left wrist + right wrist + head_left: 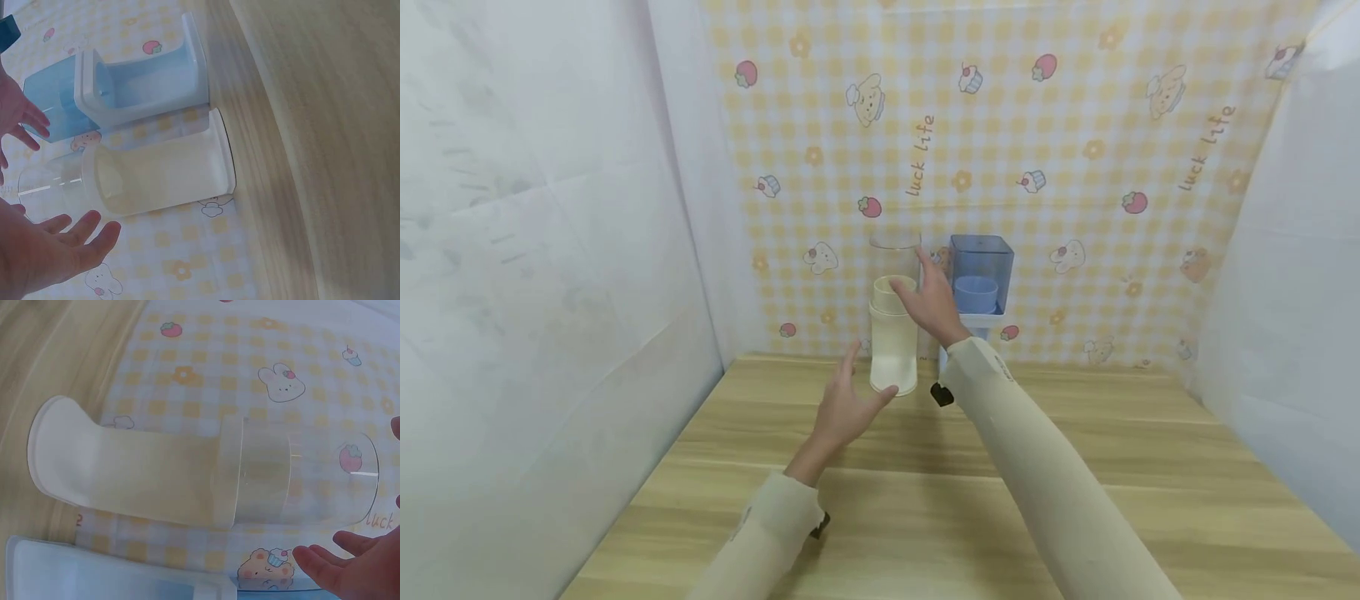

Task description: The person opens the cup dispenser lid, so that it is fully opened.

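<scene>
At the back of the table stands a cream holder [893, 343] with a flat foot, an open front and a cream cup at its top. A clear cover [331, 475] encloses that top. My left hand [842, 408] is spread at the holder's lower left in the head view, with the thumb near its foot. My right hand [934, 302] has its fingers stretched beside the clear cover and overlaps its right side. Neither hand grips anything. Just to the right stands a similar blue-and-white holder [147, 87] with a transparent blue cover [982, 260], partly hidden by my right arm.
The wood-grain table [1075, 467] reaches back to a yellow checked cloth [1067, 108] hung behind both holders. White sheets [550, 250] close off the left and right sides.
</scene>
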The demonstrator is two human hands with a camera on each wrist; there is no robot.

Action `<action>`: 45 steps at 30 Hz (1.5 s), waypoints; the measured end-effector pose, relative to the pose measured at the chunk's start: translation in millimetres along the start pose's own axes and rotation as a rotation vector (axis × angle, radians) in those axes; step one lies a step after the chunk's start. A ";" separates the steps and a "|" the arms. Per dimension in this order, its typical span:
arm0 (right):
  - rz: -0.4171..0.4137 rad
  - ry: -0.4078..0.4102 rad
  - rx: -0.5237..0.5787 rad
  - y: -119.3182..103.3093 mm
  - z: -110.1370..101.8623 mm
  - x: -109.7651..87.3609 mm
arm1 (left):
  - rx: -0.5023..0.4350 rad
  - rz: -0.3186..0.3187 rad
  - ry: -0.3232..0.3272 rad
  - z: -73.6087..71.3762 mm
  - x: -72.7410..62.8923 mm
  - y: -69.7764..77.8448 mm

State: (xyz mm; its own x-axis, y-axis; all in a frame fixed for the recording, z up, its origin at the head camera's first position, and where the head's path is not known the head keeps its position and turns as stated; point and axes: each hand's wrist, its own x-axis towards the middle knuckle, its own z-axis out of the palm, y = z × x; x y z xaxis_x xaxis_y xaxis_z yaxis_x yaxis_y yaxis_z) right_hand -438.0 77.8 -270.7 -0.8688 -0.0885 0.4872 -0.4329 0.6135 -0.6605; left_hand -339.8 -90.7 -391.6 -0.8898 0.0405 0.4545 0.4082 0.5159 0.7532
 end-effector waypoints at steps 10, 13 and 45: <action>0.005 0.035 -0.021 -3.3 1.0 21.7 | -0.032 0.021 -0.022 0.2 -1.4 -5.7; 0.003 0.025 -0.045 -8.0 2.3 28.2 | -0.035 -0.005 -0.013 -1.5 -2.8 -8.1; 0.062 -0.031 -0.090 2.0 -1.2 39.3 | -0.068 -0.009 -0.046 -1.2 -7.0 -23.0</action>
State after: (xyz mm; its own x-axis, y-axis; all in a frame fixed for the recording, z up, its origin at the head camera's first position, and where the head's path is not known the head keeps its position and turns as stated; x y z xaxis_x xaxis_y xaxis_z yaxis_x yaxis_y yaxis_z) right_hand -472.7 76.5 -252.1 -0.9010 -0.0711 0.4280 -0.3555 0.6865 -0.6343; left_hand -342.7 -103.9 -411.5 -0.9013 0.0757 0.4266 0.4116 0.4573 0.7883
